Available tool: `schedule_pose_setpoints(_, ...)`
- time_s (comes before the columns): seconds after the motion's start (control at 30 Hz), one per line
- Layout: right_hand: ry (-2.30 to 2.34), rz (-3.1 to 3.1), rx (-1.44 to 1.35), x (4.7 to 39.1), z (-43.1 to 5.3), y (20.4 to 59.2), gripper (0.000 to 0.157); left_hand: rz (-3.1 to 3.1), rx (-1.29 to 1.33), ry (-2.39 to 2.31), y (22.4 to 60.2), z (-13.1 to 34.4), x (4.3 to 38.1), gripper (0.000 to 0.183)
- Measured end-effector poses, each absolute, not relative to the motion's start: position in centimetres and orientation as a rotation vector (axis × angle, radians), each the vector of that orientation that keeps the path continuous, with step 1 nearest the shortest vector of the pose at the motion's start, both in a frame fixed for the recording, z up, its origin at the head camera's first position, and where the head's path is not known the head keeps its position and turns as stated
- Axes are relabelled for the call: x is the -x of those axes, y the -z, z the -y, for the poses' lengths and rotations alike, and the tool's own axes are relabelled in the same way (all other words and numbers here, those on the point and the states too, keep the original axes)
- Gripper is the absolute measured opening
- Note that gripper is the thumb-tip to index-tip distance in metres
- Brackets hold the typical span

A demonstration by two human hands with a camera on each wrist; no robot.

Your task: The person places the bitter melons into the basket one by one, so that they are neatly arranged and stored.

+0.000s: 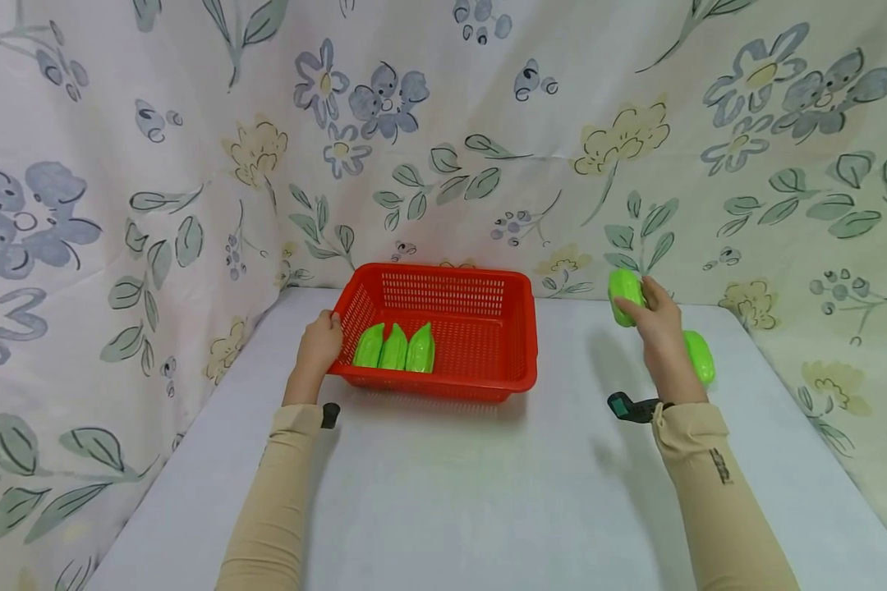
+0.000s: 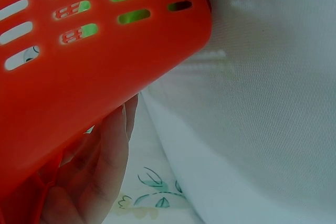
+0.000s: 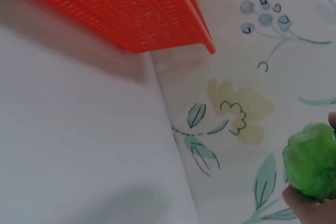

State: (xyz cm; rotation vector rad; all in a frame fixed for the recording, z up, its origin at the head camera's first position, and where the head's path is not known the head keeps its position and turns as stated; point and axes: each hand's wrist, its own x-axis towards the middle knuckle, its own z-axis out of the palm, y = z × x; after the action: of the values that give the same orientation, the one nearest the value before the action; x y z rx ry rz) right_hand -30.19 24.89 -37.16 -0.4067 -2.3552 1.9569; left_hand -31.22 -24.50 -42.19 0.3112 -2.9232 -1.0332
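White table (image 1: 443, 501) carries the red basket (image 1: 443, 289) near its far edge. Basket: thin perforated plastic by the look of it, so likely light and fairly stiff, with slight give in the walls; best hold is the rim. Left hand (image 1: 320, 341) has it there, fingers hooked round the left side. Right hand (image 1: 661, 328): raised above the table, to the right of the basket and well apart from it, thumb and fingers gripping a green vegetable (image 1: 624, 294). This piece: glossy and ribbed, probably moulded plastic, hence light, firm and not fragile; smooth skin could slip, so hold across the middle, thumb opposite fingers. Spare vegetable (image 1: 700, 359) of the same green lies on the table, partly hidden by the right wrist. Three slimmer-looking vegetables (image 1: 394, 349) sit close side by side in the basket's front left part, their lower ends hidden by the front wall
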Motion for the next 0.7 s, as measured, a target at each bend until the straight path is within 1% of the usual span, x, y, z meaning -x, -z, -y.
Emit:
schedule_pose_setpoints(0.3, -1.909, 2.365, 0.279, 30.6, -23.5, 35.8, 0.077, 2.916, -0.304, 1.030, 42.0, 24.4, 31.1, 0.051)
schedule_pose_setpoints(0.7, -1.908, 2.373, 0.179, 31.3, -21.8, 34.1, 0.075, 2.933, -0.311, 1.039, 42.2, 24.5, 31.2, 0.051)
